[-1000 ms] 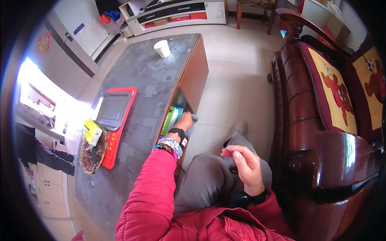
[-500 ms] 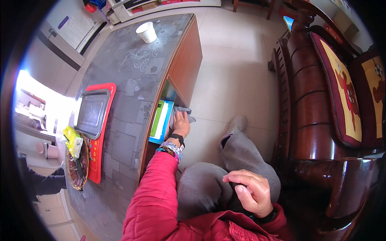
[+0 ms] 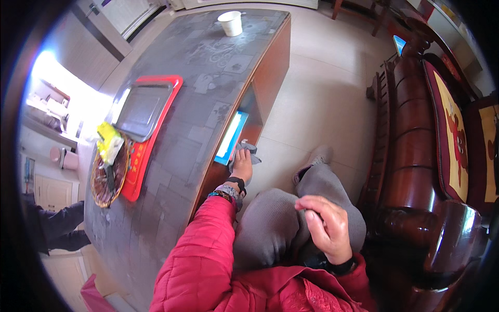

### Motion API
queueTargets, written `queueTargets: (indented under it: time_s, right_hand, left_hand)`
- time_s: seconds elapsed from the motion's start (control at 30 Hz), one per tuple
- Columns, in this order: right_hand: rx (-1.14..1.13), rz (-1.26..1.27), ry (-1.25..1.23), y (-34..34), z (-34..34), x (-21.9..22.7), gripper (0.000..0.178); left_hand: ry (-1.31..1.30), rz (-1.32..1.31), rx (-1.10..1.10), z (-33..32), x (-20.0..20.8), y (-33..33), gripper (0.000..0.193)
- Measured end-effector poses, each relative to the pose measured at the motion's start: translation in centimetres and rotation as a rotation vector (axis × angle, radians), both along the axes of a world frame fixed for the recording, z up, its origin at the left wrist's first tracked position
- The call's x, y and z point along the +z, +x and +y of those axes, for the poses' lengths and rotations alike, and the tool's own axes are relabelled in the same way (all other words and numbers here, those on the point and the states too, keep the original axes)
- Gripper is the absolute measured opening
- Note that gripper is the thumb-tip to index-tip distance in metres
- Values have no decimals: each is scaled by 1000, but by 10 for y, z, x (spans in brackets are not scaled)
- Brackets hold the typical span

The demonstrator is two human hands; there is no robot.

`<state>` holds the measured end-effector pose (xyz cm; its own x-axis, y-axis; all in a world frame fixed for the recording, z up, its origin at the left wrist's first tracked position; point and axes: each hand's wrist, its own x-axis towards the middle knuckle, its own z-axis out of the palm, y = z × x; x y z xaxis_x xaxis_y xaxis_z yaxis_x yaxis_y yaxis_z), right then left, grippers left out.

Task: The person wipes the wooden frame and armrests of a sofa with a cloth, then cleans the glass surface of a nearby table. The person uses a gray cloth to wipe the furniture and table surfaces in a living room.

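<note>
My left hand point(image 3: 242, 167) reaches down beside the side opening of the coffee table. It grips a crumpled grey cloth point(image 3: 251, 151), pressing it near the opening's lower edge, with part of the cloth hidden under the palm. Just beyond the fingers, a blue-edged book or folder point(image 3: 233, 136) lies inside the compartment. Over my lap hovers my right hand point(image 3: 332, 229), loosely curled, thumb apart from the index finger, with nothing visible in it.
On the grey patterned tabletop point(image 3: 176, 151) are a white cup point(image 3: 231, 24), a red tray point(image 3: 138, 174) bearing a metal tray point(image 3: 145, 109), and a wicker basket point(image 3: 99, 179) with a yellow packet point(image 3: 109, 143). A dark wooden sofa point(image 3: 403, 135) stands right. Someone's dark-clothed legs point(image 3: 65, 226) show left.
The view has shifted, so the table appears farther right and higher. My left hand and the cloth now cover more of the compartment's near part. My right hand keeps its loose curl.
</note>
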<state>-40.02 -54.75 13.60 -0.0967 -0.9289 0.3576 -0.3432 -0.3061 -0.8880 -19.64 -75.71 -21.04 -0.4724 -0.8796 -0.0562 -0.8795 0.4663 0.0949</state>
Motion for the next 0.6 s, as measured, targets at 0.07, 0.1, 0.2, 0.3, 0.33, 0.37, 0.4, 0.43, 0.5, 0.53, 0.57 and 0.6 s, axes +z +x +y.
queueTargets:
  time_s: [0.07, 0.1, 0.2, 0.3, 0.33, 0.37, 0.4, 0.43, 0.5, 0.53, 0.57, 0.6]
  right_hand:
    - [-10, 11, 11, 4, 0, -2, 16]
    - [-10, 6, 15, 5, 0, -4, 16]
    - [-39, -12, 17, 6, 2, -7, 14]
    - [-68, -63, 8, 4, 5, -9, 13]
    - [-62, -57, 22, 3, 6, -9, 13]
    - [-62, -65, 27, 2, 7, -9, 13]
    - [-66, -79, 22, 2, 8, -8, 13]
    - [-60, -78, 27, 1, 9, -8, 12]
    - [-56, -86, 32, 0, 10, -8, 11]
    - [-56, -74, 33, -1, 10, -8, 12]
    - [-51, -61, 46, -2, 10, -8, 13]
    - [-47, -57, 53, -3, 10, -8, 14]
  left_hand:
    - [31, 13, 13, 23, 4, 14, 48]
    - [37, 24, 42, 34, 7, 18, 47]
    - [138, -27, 204, 57, 20, 26, 47]
    - [306, -77, 483, 71, 31, 35, 55]
    - [306, -115, 575, 72, 31, 36, 61]
    - [315, -120, 619, 71, 30, 38, 56]
    - [276, -159, 686, 69, 27, 39, 52]
    - [271, -134, 761, 63, 22, 39, 49]
    - [239, -120, 921, 44, 8, 36, 43]
    - [245, -120, 981, 31, 3, 38, 38]
    - [231, -130, 992, 18, 0, 41, 42]
    - [289, -110, 1004, 6, -2, 44, 47]
